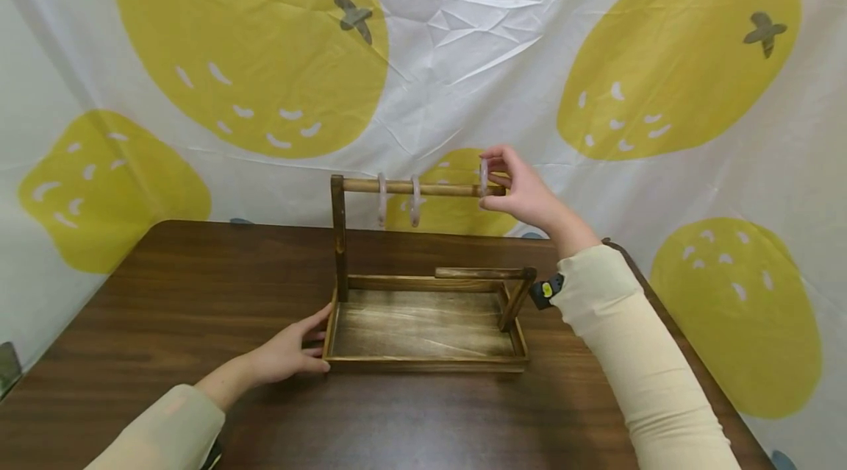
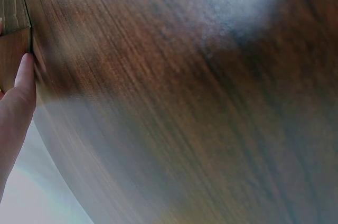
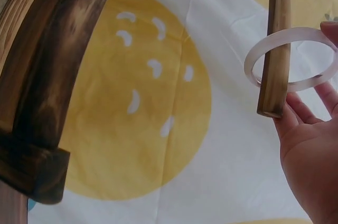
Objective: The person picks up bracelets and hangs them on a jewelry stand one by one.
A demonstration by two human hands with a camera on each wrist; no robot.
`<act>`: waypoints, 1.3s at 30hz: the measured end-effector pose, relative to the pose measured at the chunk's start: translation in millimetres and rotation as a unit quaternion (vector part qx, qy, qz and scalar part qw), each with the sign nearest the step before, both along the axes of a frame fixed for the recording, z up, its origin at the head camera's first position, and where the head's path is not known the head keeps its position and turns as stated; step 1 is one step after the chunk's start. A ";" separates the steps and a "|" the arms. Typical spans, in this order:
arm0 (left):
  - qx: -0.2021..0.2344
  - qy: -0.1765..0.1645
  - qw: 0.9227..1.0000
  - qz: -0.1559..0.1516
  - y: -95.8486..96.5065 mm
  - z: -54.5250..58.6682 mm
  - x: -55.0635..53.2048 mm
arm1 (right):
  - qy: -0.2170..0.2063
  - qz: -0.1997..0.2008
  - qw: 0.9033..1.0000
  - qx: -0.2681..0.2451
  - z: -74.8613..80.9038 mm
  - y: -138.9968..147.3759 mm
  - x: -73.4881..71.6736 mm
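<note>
In the head view a brown wooden rack has a shallow tray base (image 1: 426, 363), a high bar (image 1: 450, 190) and a lower bar (image 1: 473, 273). Two pale bangles, one (image 1: 381, 200) left of the other (image 1: 415, 201), hang on the high bar. My right hand (image 1: 526, 190) pinches a third pale bangle (image 3: 253, 55) near that bar's free end; the right wrist view shows the bar passing through it. At the tray's left end, my left hand (image 1: 284, 352) rests its fairly straight fingers and thumb against the side and front corner.
The rack stands on a dark brown wooden table (image 1: 218, 279). Behind hangs a white cloth (image 1: 476, 87) with large yellow lemons. A dark upright post (image 1: 516, 301) rises at the tray's right end, and the taller post (image 1: 340, 235) at its left.
</note>
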State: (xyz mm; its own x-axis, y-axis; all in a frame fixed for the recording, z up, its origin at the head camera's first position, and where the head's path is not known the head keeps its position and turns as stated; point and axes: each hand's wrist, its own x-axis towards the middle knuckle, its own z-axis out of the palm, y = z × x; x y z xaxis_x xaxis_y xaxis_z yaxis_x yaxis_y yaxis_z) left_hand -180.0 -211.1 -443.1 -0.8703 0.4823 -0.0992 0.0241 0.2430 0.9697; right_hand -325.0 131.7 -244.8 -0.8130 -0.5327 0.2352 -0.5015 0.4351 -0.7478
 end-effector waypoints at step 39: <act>-0.014 0.001 1.000 0.007 0.5 0.6 0.7 | 0.076 0.033 0.992 0.100 3.5 -30.6 2.3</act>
State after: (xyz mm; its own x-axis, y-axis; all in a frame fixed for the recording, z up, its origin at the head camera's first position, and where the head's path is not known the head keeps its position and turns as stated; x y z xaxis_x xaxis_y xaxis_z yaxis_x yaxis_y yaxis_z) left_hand -179.3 -210.7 -442.5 -0.8774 0.4670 -0.1099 0.0233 0.2701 0.9625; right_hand -322.7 101.1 -241.3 -0.7384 -0.6313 0.2371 -0.6338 0.5294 -0.5640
